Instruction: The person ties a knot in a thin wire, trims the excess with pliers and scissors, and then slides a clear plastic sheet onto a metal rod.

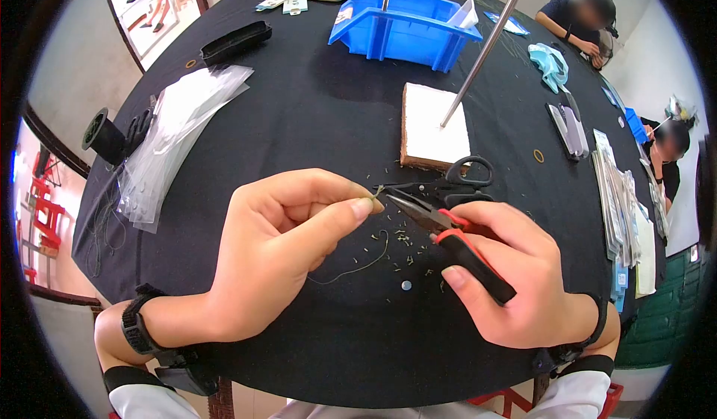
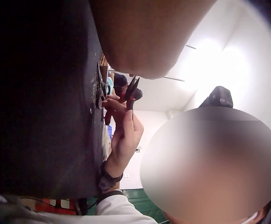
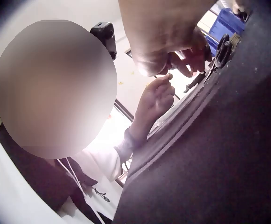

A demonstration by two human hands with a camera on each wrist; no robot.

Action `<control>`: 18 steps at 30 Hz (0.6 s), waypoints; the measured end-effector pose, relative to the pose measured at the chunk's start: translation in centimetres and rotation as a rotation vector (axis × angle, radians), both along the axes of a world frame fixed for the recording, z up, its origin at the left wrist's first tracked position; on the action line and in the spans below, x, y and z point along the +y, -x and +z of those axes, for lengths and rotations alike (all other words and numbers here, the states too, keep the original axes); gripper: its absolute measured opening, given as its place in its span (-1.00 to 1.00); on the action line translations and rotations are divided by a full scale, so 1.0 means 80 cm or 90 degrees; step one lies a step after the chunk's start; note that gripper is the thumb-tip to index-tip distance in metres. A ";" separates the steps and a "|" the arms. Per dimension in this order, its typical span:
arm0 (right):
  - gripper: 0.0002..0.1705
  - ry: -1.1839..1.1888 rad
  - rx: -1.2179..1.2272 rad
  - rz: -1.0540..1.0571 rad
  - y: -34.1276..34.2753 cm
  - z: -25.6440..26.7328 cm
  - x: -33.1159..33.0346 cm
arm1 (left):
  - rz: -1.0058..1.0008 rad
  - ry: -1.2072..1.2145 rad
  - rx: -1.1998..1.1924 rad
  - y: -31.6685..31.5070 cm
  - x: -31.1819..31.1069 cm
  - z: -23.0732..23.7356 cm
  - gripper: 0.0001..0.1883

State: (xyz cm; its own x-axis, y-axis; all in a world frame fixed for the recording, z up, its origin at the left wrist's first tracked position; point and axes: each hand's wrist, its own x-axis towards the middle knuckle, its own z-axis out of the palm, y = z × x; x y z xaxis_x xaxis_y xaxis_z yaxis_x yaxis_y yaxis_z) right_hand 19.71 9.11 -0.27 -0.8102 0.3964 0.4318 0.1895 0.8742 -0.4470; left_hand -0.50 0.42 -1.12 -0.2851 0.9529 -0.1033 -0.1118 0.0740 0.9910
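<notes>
Between thumb and index fingertip, my left hand (image 1: 276, 240) pinches a thin greenish cord (image 1: 379, 192), whose short end sticks out past the fingers. A longer strand (image 1: 387, 249) curls on the black cloth below that hand. My right hand (image 1: 519, 273) grips pliers (image 1: 478, 267) with red and black handles, their pointed tips right by the cord's end. In the left wrist view the jaws of the pliers (image 2: 132, 88) stand apart. Black scissors (image 1: 472, 174) lie just beyond both hands. Several small clippings (image 1: 403, 237) are scattered beneath, near a small pale disc (image 1: 406, 285).
A metal rod (image 1: 485, 49) rises from a white-topped block (image 1: 433, 113) beyond the scissors. Farther back stands a blue bin (image 1: 407, 34). Clear plastic sleeves (image 1: 179, 128) and a black spool (image 1: 104, 137) lie left; a stapler (image 1: 569, 128) and packets (image 1: 614, 195) lie right.
</notes>
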 end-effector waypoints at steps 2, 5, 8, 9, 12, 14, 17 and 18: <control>-0.71 -0.061 -0.004 -0.009 0.001 0.001 0.001 | -0.007 -0.006 -0.004 -0.001 0.000 -0.002 -0.86; -0.70 -0.102 -0.002 -0.018 0.002 -0.001 0.002 | -0.012 -0.018 -0.003 -0.002 0.000 -0.005 -0.85; -0.69 -0.127 -0.010 -0.022 0.002 -0.003 0.002 | -0.011 -0.020 0.007 -0.004 -0.001 -0.005 -0.85; -0.69 -0.132 -0.007 -0.023 0.003 -0.004 0.002 | -0.010 -0.018 0.011 -0.004 -0.001 -0.004 -0.85; -0.69 -0.148 -0.005 -0.028 0.003 -0.005 0.002 | -0.027 -0.021 -0.008 -0.002 -0.003 -0.002 -0.86; -0.70 -0.164 -0.009 -0.032 0.002 -0.006 0.002 | -0.023 -0.022 -0.007 -0.003 -0.003 -0.003 -0.86; -0.70 -0.169 -0.010 -0.034 0.003 -0.007 0.001 | -0.019 -0.017 0.008 -0.003 -0.002 -0.006 -0.85; -0.72 -0.162 -0.007 -0.030 0.003 -0.007 0.001 | -0.017 -0.014 0.015 -0.003 -0.001 -0.007 -0.85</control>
